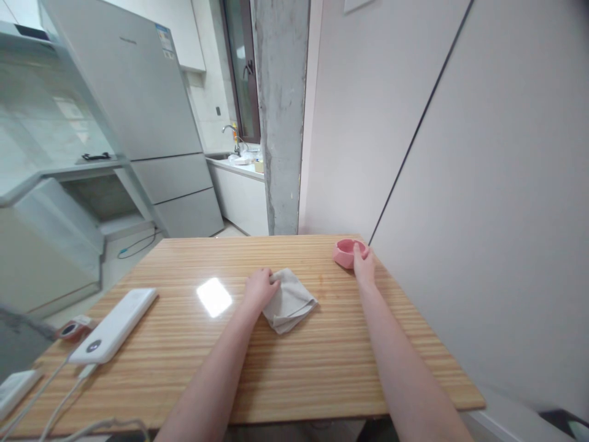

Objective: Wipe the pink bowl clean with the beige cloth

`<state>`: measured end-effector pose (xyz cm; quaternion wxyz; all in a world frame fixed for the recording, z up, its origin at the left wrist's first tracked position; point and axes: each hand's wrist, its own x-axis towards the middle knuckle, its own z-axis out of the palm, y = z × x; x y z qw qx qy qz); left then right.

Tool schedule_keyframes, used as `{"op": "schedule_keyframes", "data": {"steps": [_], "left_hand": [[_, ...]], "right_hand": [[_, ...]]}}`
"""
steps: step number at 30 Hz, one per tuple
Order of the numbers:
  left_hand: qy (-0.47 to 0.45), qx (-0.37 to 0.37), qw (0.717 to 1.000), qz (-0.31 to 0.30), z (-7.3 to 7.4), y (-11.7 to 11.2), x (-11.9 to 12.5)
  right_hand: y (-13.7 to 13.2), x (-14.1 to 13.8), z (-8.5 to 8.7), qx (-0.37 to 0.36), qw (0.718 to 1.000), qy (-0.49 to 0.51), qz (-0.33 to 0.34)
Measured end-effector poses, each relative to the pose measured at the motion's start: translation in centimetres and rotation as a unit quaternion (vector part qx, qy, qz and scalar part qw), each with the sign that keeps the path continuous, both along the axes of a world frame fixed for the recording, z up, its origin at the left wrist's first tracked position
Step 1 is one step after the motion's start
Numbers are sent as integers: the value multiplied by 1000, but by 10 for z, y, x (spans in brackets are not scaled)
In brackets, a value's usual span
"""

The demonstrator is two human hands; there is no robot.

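Note:
On the striped wooden table (184, 374) lies a folded, light grey cloth (292, 302). My left hand (262, 287) grips the cloth at its left corner, fingers curled over the edge. Toward the far right corner of the table sits a pink ashtray-like bowl (343, 256) with angled sides. My right hand (364, 264) holds this bowl by its right side, the thumb over the rim and the other fingers mostly hidden behind. A faint orange-brown spot (321, 279) shows on the wood between the cloth and the bowl.
At the left, a white power bank (115, 328) lies with cables (69, 393) plugged in, beside a small reddish-brown object (73, 330) and another white device (18, 390). A pale wall (483, 215) runs along the table's right edge. Beyond stand a fridge (129, 92) and a sink counter (239, 184).

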<state>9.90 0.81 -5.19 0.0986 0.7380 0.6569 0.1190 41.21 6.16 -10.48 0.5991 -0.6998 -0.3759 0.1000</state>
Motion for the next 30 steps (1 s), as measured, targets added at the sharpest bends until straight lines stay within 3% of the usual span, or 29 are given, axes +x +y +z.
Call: {"op": "schedule_keyframes", "data": {"steps": [8,15,19,20,22,24,25,27,30], "left_hand": [[0,-3,1000,-1,-2,1,1],[-33,-17,999,5,-2,-1,0],[-55,-32,998,13,0,-2,1],[-56,-34,998,13,0,-1,2],[-59,-34,998,9,0,0,3],[-80,-16,997,-2,-2,3,4],[-96,0,995,-4,-3,4,3],[-114,51,992,8,-4,7,2],[-96,139,985,47,-1,6,1]], "right_hand": [[-12,-11,9,-22,995,-81,52],[-19,-15,14,-113,991,-72,7],[-25,-37,33,-53,990,-128,-40],[-28,-47,37,-16,988,-150,-10],[-35,-71,42,30,974,-173,146],[-42,-95,40,-10,929,-177,323],[-45,-105,37,-44,907,-189,373],[-50,-118,30,-106,871,-220,425],[-51,-124,21,-145,849,-226,456]]}}
